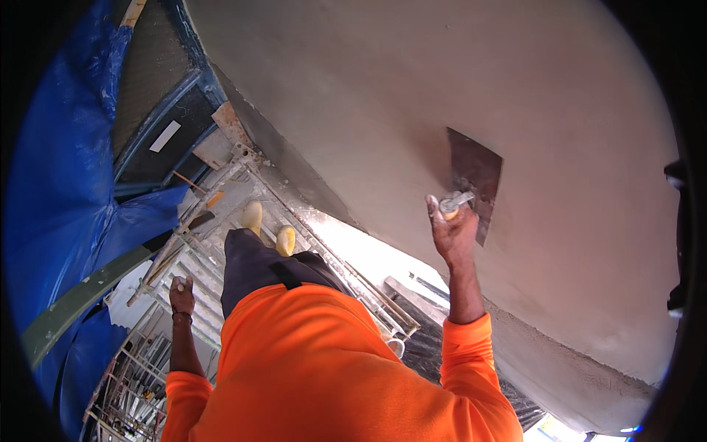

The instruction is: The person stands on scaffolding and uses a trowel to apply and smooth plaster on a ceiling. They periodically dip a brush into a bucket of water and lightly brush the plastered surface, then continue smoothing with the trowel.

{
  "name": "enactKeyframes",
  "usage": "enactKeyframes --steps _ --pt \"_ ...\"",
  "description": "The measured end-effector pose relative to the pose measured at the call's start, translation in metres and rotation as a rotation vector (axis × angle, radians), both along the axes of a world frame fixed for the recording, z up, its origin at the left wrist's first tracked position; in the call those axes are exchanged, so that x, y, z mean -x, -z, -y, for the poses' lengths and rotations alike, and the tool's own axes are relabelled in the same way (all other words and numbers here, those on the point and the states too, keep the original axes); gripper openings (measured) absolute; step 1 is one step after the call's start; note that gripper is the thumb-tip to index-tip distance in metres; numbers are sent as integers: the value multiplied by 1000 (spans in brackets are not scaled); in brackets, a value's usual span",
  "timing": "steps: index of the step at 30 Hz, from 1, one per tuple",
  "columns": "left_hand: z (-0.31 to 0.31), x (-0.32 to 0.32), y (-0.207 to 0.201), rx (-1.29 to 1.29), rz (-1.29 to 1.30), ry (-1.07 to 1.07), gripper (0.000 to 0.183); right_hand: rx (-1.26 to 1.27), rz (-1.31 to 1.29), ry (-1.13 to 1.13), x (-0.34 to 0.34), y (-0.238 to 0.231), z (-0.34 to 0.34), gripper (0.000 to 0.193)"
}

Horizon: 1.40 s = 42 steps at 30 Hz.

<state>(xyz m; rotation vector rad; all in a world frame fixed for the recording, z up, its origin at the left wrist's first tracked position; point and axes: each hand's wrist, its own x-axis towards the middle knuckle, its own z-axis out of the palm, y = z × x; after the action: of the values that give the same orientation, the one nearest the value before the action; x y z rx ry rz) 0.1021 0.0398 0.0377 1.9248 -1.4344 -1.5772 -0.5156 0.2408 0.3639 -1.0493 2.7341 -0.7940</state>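
Note:
My right hand is wrapped round the pale handle of a plastering trowel. The trowel's dark rectangular blade lies against a smooth, grey-brown plastered wall, and a darker damp-looking patch shows beside it. My left hand hangs low at my side with its fingers curled closed. A small pale spot shows at those fingers, and I cannot make out what they hold, if anything.
I stand in yellow boots on a slatted metal scaffold platform. Blue sheeting and a green curved beam lie left. Scaffold rails run between platform and wall, with a bright gap beyond. Metal framework shows below left.

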Motion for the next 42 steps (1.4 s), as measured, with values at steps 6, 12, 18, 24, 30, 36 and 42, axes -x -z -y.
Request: enactKeyframes --steps 6,12,18,24,30,36,42 --pt "0 -7 21 13 62 63 30 216 183 437 -22 -114 -33 35" --pt "-8 -12 19 4 27 -2 31 -105 87 39 -69 -68 -27 33" --pt "-25 -17 -33 -115 -24 -73 21 -517 260 -226 -72 201 59 59" --pt "-68 -101 -72 -81 249 -94 19 -715 296 -137 -33 383 115 54" --pt "-105 -196 -52 -156 52 -233 28 -678 270 -91 -3 404 158 47" --pt "-69 -158 -53 -35 217 -68 21 -604 188 -76 7 340 177 48" --pt "-5 -99 -54 -132 146 -106 17 -287 98 -51 2 246 166 58"
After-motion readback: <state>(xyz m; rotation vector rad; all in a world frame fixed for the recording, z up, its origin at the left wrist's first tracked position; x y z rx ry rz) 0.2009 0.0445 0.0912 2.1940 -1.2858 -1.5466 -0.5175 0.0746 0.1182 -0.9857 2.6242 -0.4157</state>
